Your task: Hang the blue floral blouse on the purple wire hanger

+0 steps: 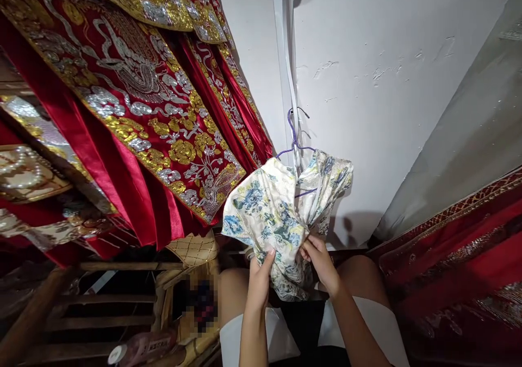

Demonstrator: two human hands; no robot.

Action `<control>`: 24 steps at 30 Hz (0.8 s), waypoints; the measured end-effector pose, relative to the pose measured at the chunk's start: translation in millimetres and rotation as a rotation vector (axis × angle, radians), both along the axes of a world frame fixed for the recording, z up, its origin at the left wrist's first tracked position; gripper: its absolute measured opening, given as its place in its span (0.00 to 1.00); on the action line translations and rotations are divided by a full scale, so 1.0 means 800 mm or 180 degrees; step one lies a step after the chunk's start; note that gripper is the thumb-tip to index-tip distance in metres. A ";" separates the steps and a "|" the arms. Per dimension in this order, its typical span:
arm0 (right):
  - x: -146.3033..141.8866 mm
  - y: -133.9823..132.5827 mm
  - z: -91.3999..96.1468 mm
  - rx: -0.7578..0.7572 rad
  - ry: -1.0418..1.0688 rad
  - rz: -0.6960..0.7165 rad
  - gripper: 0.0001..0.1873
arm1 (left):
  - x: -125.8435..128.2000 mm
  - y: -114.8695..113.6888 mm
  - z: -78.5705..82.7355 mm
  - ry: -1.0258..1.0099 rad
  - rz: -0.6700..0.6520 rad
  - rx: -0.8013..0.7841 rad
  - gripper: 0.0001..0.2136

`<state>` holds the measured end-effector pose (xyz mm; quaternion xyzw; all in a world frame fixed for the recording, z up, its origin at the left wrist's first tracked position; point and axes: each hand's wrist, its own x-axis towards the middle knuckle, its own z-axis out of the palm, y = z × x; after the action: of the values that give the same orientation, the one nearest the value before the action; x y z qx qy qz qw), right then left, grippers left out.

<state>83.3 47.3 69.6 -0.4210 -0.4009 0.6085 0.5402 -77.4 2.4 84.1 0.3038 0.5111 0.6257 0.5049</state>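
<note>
A short-sleeved blouse point(271, 215), white with blue, green and yellow flowers, hangs in front of me on a purple clothes hanger point(292, 133). Its front is partly open near the neck, where the hanger's lower bar shows. My left hand point(261, 269) grips the blouse's lower left side, thumb on the outside and the other fingers hidden behind the cloth. At the front edge, my right hand point(320, 258) pinches the fabric between bent fingers. The hem hangs down between my knees.
Red garments with gold and silver embroidery point(163, 106) hang at the left. Below them are a bamboo chair point(118, 297) and a capped bottle point(142, 348). A white pole point(284, 57) runs up the wall behind the hanger. Red sequined cloth point(460, 269) fills the right.
</note>
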 end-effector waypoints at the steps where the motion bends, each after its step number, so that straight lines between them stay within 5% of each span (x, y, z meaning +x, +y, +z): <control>1: 0.003 -0.004 0.000 0.0025 -0.0018 -0.0036 0.24 | -0.003 0.001 0.000 0.0237 0.0378 0.0131 0.23; 4: 0.026 -0.013 -0.001 0.0051 -0.0141 -0.0173 0.24 | -0.008 0.004 0.001 0.0903 0.1929 0.0885 0.16; 6: 0.046 -0.016 0.000 0.0039 -0.0200 -0.0286 0.26 | -0.005 0.007 0.000 0.1238 0.2480 0.1380 0.11; 8: 0.063 -0.018 0.002 0.0045 -0.0219 -0.0383 0.26 | 0.006 0.009 -0.007 0.1534 0.2127 0.1479 0.08; 12: 0.063 -0.026 0.003 -0.0058 -0.0392 0.0019 0.24 | 0.046 0.009 -0.032 0.1763 -0.0032 0.0963 0.10; 14: 0.051 -0.031 0.001 -0.0135 -0.0459 0.0397 0.24 | 0.065 0.009 -0.043 0.1805 -0.0671 0.0911 0.12; 19: 0.030 -0.028 0.011 -0.0018 -0.0651 0.0833 0.22 | 0.084 0.012 -0.047 0.1766 -0.0745 0.0927 0.11; 24: 0.044 0.025 0.091 0.0323 -0.0707 0.0135 0.19 | 0.093 0.017 -0.044 0.2033 -0.0750 0.0954 0.12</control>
<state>118.8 67.2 142.7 -0.4493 -0.4974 0.5484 0.5000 -3.1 16.0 48.8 0.6110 0.5072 0.5049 0.3385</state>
